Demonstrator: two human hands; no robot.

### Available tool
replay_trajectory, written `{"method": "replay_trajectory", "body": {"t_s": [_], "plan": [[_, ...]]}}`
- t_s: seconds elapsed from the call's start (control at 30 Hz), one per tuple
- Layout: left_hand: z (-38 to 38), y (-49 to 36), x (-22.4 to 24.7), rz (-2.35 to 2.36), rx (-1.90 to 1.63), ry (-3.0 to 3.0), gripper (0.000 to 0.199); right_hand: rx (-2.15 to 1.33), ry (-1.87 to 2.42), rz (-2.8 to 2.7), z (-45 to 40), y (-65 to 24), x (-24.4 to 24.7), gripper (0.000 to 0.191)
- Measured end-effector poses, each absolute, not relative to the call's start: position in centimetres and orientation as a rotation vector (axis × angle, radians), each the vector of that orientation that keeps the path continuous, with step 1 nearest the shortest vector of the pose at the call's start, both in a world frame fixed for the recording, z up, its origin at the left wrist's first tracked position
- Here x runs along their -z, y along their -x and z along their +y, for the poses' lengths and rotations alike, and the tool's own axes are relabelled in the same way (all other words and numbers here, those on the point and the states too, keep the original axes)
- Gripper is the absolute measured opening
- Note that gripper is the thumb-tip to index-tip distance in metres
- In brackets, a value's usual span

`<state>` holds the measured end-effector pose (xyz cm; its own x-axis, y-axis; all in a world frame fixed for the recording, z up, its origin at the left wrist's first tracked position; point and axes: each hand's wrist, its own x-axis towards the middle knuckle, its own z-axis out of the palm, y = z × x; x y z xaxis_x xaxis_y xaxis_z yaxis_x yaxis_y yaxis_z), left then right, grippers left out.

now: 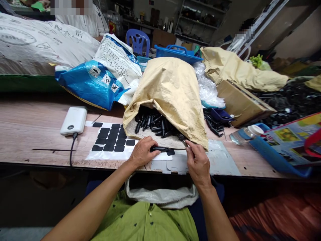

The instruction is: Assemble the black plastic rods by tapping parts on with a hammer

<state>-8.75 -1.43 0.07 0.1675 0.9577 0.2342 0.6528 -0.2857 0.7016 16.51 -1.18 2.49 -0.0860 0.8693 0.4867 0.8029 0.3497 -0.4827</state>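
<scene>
My left hand (142, 153) is closed on a slim black pen-like part (160, 148) that points right, low over the table's front edge. In my right hand (198, 164), thumb and fingers pinch a small tool (181, 137) with a dark round end; its exact kind I cannot make out. Just beyond both hands lies a tan woven sack (170, 83), its mouth towards me, with many similar black parts (152, 124) inside. Left of my left hand, rounded black stickers (109, 138) sit in rows on a white sheet. One black sticker (170, 152) lies between my hands.
A white power bank (74, 120) with a cable stands at left. Behind it rests a blue-and-white bag (100, 78). To the right are a cardboard box (242, 100), a bottle (247, 134) and a blue tray (278, 157). An open white sack (163, 198) hangs at my lap.
</scene>
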Motion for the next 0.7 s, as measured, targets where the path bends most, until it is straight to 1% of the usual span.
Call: {"method": "replay_trajectory", "body": {"t_s": [0.13,0.27,0.4,0.57,0.7], "plan": [[-1.5,8.6,0.1,1.535,-0.935,-1.996,0.013,-0.348,1.311,-1.916,-3.3,-14.0,-3.9,0.034],[-1.5,8.6,0.3,1.501,-0.964,-1.997,0.013,-0.428,1.279,-1.981,-4.7,-12.5,-3.8,0.034],[-1.4,8.7,0.5,1.476,-0.975,-1.981,0.016,-0.358,1.235,-1.989,-5.3,-11.9,-3.5,0.036],[-1.4,8.7,0.5,1.48,-0.978,-1.982,0.009,-0.22,1.282,-2.103,-5.6,-11.7,-2.3,0.044],[-1.4,8.7,0.4,1.484,-0.994,-1.98,0.01,-0.155,1.331,-2.092,-5.4,-12.1,-2.2,0.042]]}}
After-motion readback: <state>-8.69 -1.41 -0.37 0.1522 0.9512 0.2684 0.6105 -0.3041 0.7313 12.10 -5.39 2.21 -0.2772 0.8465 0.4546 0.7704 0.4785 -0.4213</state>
